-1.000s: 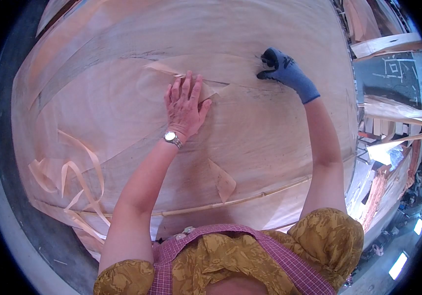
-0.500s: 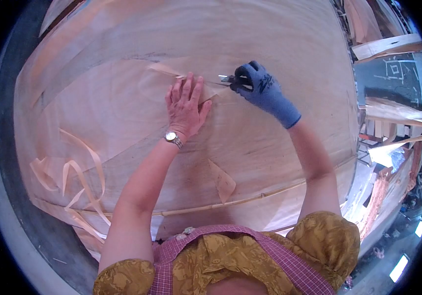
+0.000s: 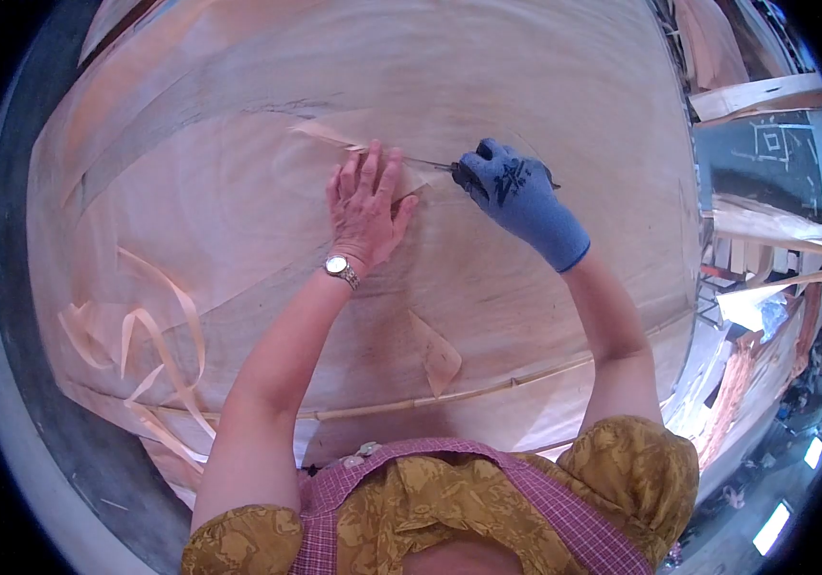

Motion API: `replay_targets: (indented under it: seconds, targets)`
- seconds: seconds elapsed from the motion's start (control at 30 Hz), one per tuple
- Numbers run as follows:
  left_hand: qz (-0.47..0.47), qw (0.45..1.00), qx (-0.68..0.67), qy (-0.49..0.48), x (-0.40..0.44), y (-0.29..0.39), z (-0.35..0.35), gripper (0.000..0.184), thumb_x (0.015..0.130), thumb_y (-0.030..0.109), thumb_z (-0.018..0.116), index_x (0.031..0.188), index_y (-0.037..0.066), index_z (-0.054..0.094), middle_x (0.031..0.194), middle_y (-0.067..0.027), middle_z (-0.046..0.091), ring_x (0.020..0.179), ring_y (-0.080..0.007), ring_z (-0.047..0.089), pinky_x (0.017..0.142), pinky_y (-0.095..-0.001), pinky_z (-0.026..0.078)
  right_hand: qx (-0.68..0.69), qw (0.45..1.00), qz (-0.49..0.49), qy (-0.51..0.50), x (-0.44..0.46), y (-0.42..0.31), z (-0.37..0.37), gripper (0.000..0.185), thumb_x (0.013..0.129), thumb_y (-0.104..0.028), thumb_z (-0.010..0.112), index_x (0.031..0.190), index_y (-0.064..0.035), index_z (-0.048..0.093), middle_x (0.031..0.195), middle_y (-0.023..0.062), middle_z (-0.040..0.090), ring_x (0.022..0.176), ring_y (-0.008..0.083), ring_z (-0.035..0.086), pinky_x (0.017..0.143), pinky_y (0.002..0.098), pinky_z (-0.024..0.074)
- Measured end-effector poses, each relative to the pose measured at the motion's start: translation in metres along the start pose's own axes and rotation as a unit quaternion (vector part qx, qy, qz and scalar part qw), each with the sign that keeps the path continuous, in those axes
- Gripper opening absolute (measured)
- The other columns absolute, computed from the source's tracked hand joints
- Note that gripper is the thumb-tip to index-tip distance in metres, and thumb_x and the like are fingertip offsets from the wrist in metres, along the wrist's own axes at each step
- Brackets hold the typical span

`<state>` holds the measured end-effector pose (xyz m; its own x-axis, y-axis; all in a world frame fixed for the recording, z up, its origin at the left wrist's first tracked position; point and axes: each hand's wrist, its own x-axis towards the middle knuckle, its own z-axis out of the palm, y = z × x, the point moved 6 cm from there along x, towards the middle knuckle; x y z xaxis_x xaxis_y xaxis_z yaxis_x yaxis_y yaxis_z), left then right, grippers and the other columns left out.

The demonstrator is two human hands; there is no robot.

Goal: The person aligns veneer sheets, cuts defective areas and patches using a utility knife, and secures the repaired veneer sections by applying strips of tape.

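My left hand (image 3: 366, 206), bare with a watch at the wrist, lies flat with its fingers spread on a wide pale wood veneer sheet (image 3: 545, 287). To its right, my right hand (image 3: 512, 192) wears a blue glove with dark fingertips and is closed on a cutting knife (image 3: 442, 166). The thin blade points left along a narrow slit in the sheet, a little right of my left fingertips. A thin veneer sliver (image 3: 325, 136) lies just above those fingertips. Most of the knife's handle is hidden in the glove.
Curled veneer strips (image 3: 157, 350) lie at the lower left. A small pointed veneer scrap (image 3: 438, 356) sits near a thin bamboo stick (image 3: 459, 393) that runs across the near side. Boards and veneer pieces (image 3: 765, 96) are on the right, beyond the sheet's edge.
My right hand has moved left from farther right, and it has turned and closed round the knife, with the blade now low at the slit. My left hand has hardly moved.
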<state>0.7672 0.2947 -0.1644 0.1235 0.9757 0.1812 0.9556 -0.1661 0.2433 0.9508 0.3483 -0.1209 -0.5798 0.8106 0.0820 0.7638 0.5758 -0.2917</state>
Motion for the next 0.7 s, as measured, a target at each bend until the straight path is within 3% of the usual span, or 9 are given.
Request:
replay_targets:
  seconds: [0.2, 0.7]
  targets:
    - [0.01, 1.0, 0.01, -0.001, -0.001, 0.003, 0.0, 0.059, 0.089, 0.039, 0.063, 0.145, 0.033, 0.046, 0.155, -0.0103, 0.035, 0.139, -0.032, 0.032, 0.114, -0.0507, 0.022, -0.039, 0.999, -0.004, -0.014, -0.001, -0.001, 0.007, 0.018, 0.093, -0.029, 0.061, 0.091, -0.012, 0.059, 0.089, 0.0109, 0.059, 0.075, 0.031, 0.065, 0.061, 0.0444, 0.0517]
    - [0.017, 1.0, 0.004, 0.002, -0.001, 0.003, 0.0, 0.06, 0.088, 0.038, 0.064, 0.145, 0.034, 0.047, 0.154, -0.0116, 0.035, 0.139, -0.0325, 0.032, 0.113, -0.0514, 0.022, -0.01, 1.0, 0.0, -0.027, 0.0, 0.011, 0.009, 0.018, 0.091, -0.031, 0.062, 0.092, -0.0134, 0.062, 0.093, 0.0117, 0.061, 0.083, 0.0317, 0.065, 0.067, 0.0454, 0.0526]
